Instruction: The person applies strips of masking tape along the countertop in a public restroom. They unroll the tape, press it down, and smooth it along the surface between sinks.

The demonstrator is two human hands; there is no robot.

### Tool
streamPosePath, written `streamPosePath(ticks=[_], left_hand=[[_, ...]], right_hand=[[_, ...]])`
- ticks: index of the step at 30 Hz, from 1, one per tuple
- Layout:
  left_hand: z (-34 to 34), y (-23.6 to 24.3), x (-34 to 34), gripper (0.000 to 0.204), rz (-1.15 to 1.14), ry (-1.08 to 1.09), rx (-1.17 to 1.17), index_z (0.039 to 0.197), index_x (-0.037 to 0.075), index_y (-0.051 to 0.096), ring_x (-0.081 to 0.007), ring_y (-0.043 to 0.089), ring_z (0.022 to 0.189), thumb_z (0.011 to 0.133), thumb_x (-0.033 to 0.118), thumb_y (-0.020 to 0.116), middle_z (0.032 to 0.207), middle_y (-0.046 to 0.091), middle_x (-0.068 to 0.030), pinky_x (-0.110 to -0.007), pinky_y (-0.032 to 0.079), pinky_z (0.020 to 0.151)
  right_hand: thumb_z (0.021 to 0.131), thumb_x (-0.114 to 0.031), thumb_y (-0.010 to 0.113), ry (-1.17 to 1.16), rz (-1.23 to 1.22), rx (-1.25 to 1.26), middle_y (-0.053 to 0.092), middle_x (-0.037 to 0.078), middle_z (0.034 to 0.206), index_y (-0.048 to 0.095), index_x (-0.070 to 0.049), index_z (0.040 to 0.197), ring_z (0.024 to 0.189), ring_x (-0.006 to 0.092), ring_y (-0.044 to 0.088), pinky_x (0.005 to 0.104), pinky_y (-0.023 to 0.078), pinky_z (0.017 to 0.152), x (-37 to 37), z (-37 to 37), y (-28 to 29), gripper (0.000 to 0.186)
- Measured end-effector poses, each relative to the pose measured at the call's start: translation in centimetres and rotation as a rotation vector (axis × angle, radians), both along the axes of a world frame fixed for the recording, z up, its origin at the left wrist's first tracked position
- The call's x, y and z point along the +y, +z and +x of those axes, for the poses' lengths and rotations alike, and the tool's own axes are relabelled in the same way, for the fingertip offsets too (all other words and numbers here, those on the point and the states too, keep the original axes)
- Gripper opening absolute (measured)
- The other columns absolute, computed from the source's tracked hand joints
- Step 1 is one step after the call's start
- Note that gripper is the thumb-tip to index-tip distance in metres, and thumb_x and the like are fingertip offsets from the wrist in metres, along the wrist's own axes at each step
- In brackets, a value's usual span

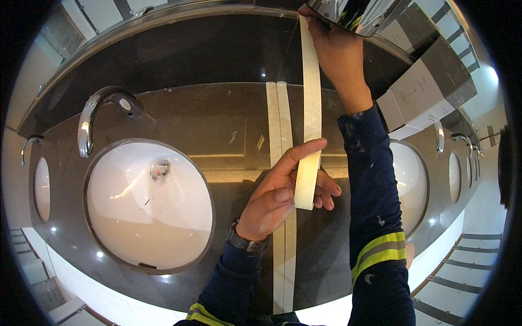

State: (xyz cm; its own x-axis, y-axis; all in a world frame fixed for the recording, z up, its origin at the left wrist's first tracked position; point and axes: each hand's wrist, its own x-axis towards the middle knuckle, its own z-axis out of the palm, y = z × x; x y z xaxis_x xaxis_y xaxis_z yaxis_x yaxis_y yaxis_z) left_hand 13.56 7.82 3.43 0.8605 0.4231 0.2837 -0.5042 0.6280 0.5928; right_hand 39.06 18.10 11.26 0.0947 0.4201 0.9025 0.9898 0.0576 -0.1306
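Note:
A pale masking tape strip (311, 87) runs from the upper ledge (196, 43) down over the dark countertop (141, 114). My right hand (340, 65) is at its top end, fingertips pressed on the tape at the ledge, partly hidden by a chrome object (348, 13). My left hand (274, 195) holds the lower end, index finger and thumb toward me and other fingers curled behind the tape. Just left of this strip, two parallel tape strips (274, 108) lie on the counter, continuing down to the front edge.
A white basin (147, 206) with a curved chrome tap (87, 130) is left of my hands. Another basin (410, 179) is partly behind my right arm. Stacked white and grey boxes (421, 95) stand at upper right. More basins and taps line both sides.

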Motion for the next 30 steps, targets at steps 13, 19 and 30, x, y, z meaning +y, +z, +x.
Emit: streamPosePath(ticks=[13, 19, 30], left_hand=[[-0.1, 0.7, 0.0, 0.111, -0.009, 0.007, 0.100, 0.164, 0.002, 0.024, -0.0301, 0.073, 0.090, 0.083, 0.067, 0.065, 0.109, 0.070, -0.0277, -0.039, 0.058, 0.083], [0.2, 0.0, -0.1, 0.103, -0.008, 0.006, 0.077, 0.163, 0.007, 0.030, -0.0277, 0.074, 0.095, 0.086, 0.067, 0.066, 0.113, 0.072, -0.0229, -0.036, 0.058, 0.083], [0.6, 0.0, -0.4, 0.096, 0.053, 0.034, 0.077, 0.164, 0.009, 0.027, -0.0283, 0.073, 0.100, 0.091, 0.059, 0.065, 0.117, 0.071, -0.0234, -0.040, 0.057, 0.091]], right_hand=[[0.099, -0.013, 0.057, -0.075, -0.142, -0.047, 0.069, 0.015, 0.074, 0.077, -0.028, 0.127, 0.057, 0.0299, 0.063, 0.0392, 0.053, 0.061, -1.4, -0.1, 0.0, 0.037], [0.098, -0.013, 0.059, 0.002, -0.071, -0.161, 0.074, 0.016, 0.085, 0.076, -0.025, 0.127, 0.070, 0.0334, 0.071, 0.0406, 0.057, 0.069, -0.8, 0.2, 0.0, 0.036], [0.099, -0.031, 0.069, 0.050, -0.023, 0.352, 0.077, 0.018, 0.102, 0.073, -0.001, 0.115, 0.087, 0.0314, 0.074, 0.0408, 0.056, 0.082, -3.4, -1.0, -0.7, 0.034]])
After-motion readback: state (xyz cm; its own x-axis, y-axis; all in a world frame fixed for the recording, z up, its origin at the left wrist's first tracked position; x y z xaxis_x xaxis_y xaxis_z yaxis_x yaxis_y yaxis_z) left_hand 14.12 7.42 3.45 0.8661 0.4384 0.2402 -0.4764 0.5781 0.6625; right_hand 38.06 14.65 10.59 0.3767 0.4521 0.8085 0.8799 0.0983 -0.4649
